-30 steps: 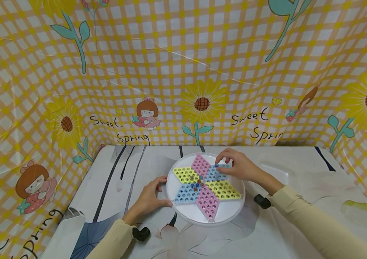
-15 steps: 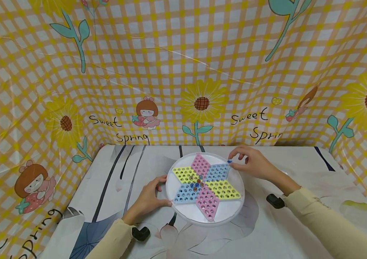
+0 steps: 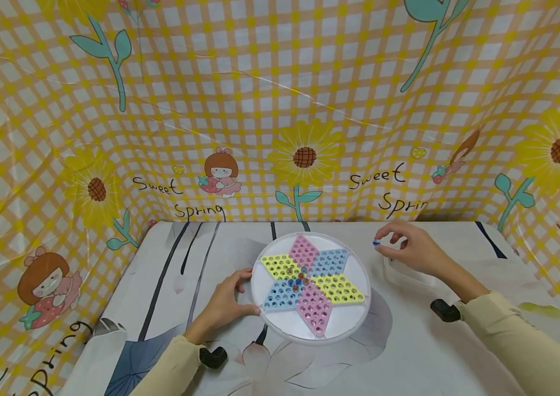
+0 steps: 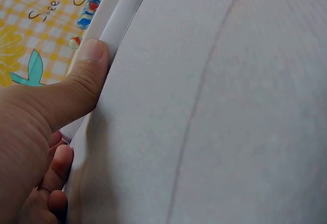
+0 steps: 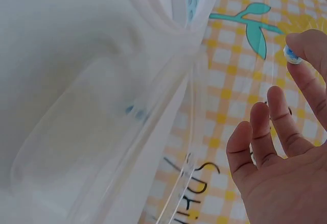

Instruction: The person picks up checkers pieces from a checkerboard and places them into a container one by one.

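Observation:
A round white Chinese checkers board (image 3: 344, 325) with a pink, yellow and blue star lies on the table. Several coloured marbles (image 3: 299, 282) cluster around its middle. My left hand (image 3: 222, 303) holds the board's left edge; in the left wrist view the thumb (image 4: 91, 63) lies on the rim (image 4: 122, 20), with the other fingers curled beside it. Right of the board, my right hand (image 3: 415, 250) pinches a blue and white marble (image 5: 292, 55) between thumb and index finger, the other fingers loosely bent. It hovers above a clear plastic tray (image 3: 410, 278).
In the right wrist view, something small and blue (image 5: 136, 113) shows at the clear tray, close to the board's rim. A checked cloth (image 3: 260, 110) with sunflowers stands behind and beside the table. A black band (image 3: 445, 311) sits at the right wrist.
My right hand has moved right with the marble, from over the board's upper-right blue point to above the clear tray. The left hand has stayed at the board's edge.

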Tool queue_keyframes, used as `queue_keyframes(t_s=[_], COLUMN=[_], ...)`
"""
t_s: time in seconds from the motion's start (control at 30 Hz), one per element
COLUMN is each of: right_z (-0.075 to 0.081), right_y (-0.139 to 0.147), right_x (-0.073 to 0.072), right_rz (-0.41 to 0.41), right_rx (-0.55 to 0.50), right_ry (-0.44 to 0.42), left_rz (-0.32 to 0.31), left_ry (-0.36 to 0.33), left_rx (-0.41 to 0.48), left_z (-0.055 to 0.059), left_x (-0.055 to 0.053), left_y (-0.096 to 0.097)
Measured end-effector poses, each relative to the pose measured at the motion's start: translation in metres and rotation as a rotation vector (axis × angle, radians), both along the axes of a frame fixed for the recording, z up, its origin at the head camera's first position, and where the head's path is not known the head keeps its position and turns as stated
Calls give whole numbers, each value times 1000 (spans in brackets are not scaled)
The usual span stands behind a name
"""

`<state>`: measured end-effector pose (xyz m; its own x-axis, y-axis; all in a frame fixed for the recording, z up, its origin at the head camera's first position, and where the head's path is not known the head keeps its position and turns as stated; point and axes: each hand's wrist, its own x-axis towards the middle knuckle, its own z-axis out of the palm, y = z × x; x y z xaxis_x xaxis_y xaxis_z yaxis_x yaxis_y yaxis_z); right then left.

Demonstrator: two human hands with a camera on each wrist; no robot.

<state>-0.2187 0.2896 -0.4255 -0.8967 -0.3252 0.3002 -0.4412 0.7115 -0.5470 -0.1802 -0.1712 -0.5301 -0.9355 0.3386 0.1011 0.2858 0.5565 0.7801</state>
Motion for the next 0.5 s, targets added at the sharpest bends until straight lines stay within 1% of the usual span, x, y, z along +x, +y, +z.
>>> queue_keyframes(t_s=[0.1,0.37,0.5], right_z=[-1,-3,-4], right_y=[7,24,34], right_x=[2,10,11], right_rz=[-13,-34,-54], right_rx=[3,-10,-11], right_ry=[6,45,42], left_rz=[7,5,6], left_ry=[-12,0,-1], left_rx=[0,6,9], left_z=[-1,0,0], left_x=[0,1,1], left_y=[0,0,0])
